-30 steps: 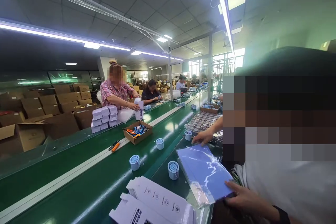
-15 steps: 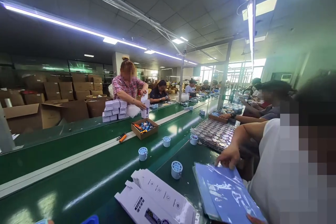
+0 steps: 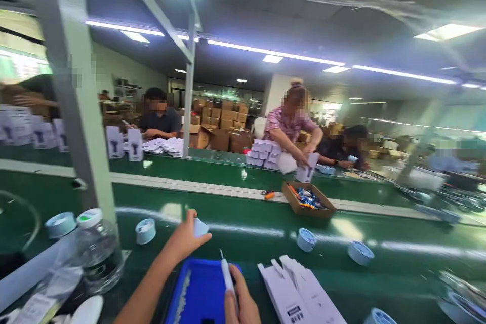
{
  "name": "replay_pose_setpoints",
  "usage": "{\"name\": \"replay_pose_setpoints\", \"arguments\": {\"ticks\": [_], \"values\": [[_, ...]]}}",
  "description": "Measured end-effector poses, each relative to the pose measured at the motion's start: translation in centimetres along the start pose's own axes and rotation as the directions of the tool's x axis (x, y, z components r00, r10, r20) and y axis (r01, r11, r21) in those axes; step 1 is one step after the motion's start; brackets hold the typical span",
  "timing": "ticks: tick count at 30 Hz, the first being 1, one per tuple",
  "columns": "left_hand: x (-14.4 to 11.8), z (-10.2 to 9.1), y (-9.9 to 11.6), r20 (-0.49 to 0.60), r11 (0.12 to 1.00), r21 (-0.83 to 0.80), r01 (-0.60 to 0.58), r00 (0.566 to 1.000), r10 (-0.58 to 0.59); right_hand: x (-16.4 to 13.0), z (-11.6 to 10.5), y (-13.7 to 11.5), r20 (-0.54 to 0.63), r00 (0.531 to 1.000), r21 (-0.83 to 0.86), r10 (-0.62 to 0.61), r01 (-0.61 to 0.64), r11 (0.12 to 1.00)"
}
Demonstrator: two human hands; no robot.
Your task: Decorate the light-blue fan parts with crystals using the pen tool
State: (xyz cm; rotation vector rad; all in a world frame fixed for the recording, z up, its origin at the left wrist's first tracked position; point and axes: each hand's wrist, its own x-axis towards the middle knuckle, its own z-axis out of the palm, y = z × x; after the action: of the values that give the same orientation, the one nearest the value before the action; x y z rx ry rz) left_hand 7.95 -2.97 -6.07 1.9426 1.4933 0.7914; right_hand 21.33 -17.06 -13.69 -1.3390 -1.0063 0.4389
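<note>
Above the blue tray (image 3: 197, 288), left hand (image 3: 186, 238) pinches a pale round part (image 3: 200, 226) — right hand (image 3: 241, 301) just beside it, closed around a white tool (image 3: 228, 276).

Bright overhead fluorescent strips (image 3: 273, 53) and a ceiling panel (image 3: 448, 31) light the hall; tubes blow out to white. Glare streaks run along the glossy green conveyor belt (image 3: 246, 230). Ceiling between the lights reads dark. Heavy motion blur at left and right edges: boxes at far left (image 3: 18, 124) and the right end of the line smear. Centre is sharper. Wide-angle distortion bends the grey post (image 3: 76, 91) and stretches corners. Near foreground is soft: the left hand (image 3: 186, 238), right hand (image 3: 241, 304) and plastic bottle (image 3: 100, 253).
</note>
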Motion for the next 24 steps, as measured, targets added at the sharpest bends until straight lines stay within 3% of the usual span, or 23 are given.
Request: {"name": "replay_pose_setpoints", "arguments": {"ticks": [2,5,8,12,15,17,20,24], "values": [[0.5,0.8,-2.2,0.084,0.981,0.189,-0.044,0.996,0.028,0.8,0.1,-0.1,0.100,0.995,0.011,0.016,-0.017,1.000],[0.9,2.4,-4.1,0.100,0.952,0.284,-0.115,0.991,0.090,1.8,0.1,-0.7,0.260,0.963,0.009,0.072,-0.077,0.997],[0.8,3.1,-4.7,0.122,0.962,0.239,-0.130,0.987,0.103,2.3,0.7,-0.3,0.303,0.950,-0.001,0.075,-0.079,0.997],[1.2,1.9,-4.7,0.201,0.985,0.075,-0.152,0.970,0.135,2.4,1.9,1.6,0.364,0.929,0.094,0.063,-0.104,0.990],[2.0,0.2,-5.3,0.065,0.987,0.063,-0.151,0.987,0.147,2.4,2.4,2.7,0.411,0.909,0.148,0.066,-0.138,0.979],[2.5,-0.7,-6.1,-0.062,0.985,0.149,-0.091,0.993,0.101,2.5,2.5,3.0,0.442,0.894,0.152,0.074,-0.156,0.976],[2.9,-1.5,-7.7,-0.197,0.945,0.306,0.116,0.979,-0.056,2.4,2.5,3.2,0.477,0.875,0.137,0.087,-0.171,0.976],[2.8,-1.7,-9.7,-0.212,0.872,0.355,0.337,0.937,-0.276,2.3,2.5,3.2,0.489,0.867,0.128,0.092,-0.176,0.976]]}}
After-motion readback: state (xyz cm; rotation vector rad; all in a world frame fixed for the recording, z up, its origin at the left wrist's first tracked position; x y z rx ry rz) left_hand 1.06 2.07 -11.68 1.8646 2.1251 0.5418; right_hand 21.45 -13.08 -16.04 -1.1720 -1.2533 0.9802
